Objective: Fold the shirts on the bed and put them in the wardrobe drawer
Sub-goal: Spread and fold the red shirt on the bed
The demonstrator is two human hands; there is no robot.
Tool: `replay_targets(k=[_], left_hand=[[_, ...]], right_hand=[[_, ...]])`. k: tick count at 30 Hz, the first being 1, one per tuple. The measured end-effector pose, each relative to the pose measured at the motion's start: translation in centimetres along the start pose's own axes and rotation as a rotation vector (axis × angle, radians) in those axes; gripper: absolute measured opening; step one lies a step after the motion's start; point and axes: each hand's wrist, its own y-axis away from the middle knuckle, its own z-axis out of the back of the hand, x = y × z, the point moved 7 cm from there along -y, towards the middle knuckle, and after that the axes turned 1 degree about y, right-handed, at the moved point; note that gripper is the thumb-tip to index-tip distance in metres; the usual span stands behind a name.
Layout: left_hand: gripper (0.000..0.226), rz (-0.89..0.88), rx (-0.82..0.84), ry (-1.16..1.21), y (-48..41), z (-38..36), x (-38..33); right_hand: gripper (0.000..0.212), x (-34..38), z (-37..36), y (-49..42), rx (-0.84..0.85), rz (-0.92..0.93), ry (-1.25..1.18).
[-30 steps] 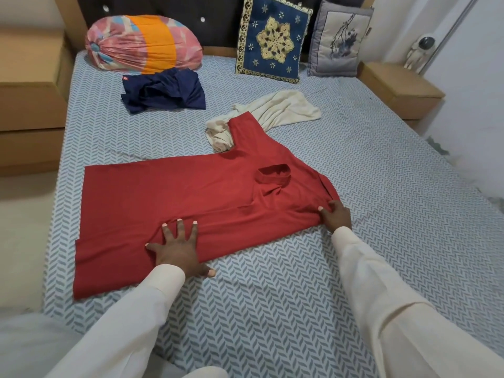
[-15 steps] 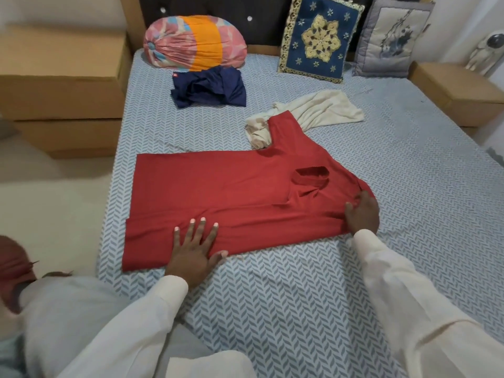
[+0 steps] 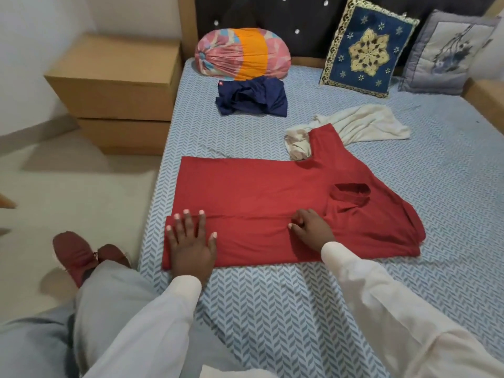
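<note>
Left grip (image 3: 191, 241), released flat, is pressing the red shirt (image 3: 259, 192) onto the bed (image 3: 300, 309); right grip (image 3: 311, 227) beside it is pinching the fold.

Bed (image 3: 300, 309): covered by a blue-grey herringbone sheet. Items lying directly on it:

1. Red shirt (image 3: 259, 203), centre, spread flat, near long edge folded over, collar toward 3 o'clock.
2. Cream shirt (image 3: 362, 124), crumpled, at 1 o'clock from the red shirt; the red sleeve overlaps its near end.
3. Navy shirt (image 3: 251, 98), bunched, at 12 o'clock from the red shirt, apart from it.
4. Bolster (image 3: 242, 53), pink and orange, at 12 o'clock from the navy shirt, touching it.
5. Blue cushion (image 3: 365, 47) and grey cushion (image 3: 444, 53), at 1 to 2 o'clock, upright against the headboard
</note>
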Motion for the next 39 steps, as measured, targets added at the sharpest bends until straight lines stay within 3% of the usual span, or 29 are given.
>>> replay_targets(k=[3,10,15,21,24,28,31,35,39], left_hand=[[0.066,-0.183,0.080,0.042,-2.3,-0.7,-2.6],[0.085,-0.215,0.181,-0.032,-9.8,-1.4,-1.7],[0.066,-0.215,0.241,-0.094,-18.8,0.3,-0.3],[0.053,-0.173,0.384,0.011,-28.1,2.6,1.6],[0.037,-0.156,0.356,0.000,-29.0,3.2,1.9],[0.025,-0.184,0.277,0.083,-27.9,4.1,2.3],[0.019,-0.216,0.204,0.169,-25.3,5.1,2.6],[0.011,-0.258,0.101,0.073,-20.1,6.0,3.1],[0.017,-0.288,0.011,-0.023,-15.6,5.5,4.0]], right_hand=[[0.029,-0.2,0.5,-2.3,0.012,-0.016,0.018],[0.040,-1.2,2.3,-10.1,0.033,-0.129,0.102],[0.064,-2.8,4.3,-16.4,0.055,-0.267,0.145],[0.051,-3.1,4.7,-19.6,0.093,-0.418,0.198],[0.045,-3.3,5.4,-19.4,0.047,-0.494,0.182],[0.009,-4.6,6.5,-17.8,-0.069,-0.568,-0.021],[0.011,-4.4,7.4,-15.4,-0.177,-0.512,0.049],[0.017,-2.7,8.7,-10.2,-0.301,-0.396,0.274],[0.015,-3.0,8.6,-6.3,-0.289,-0.304,0.326]])
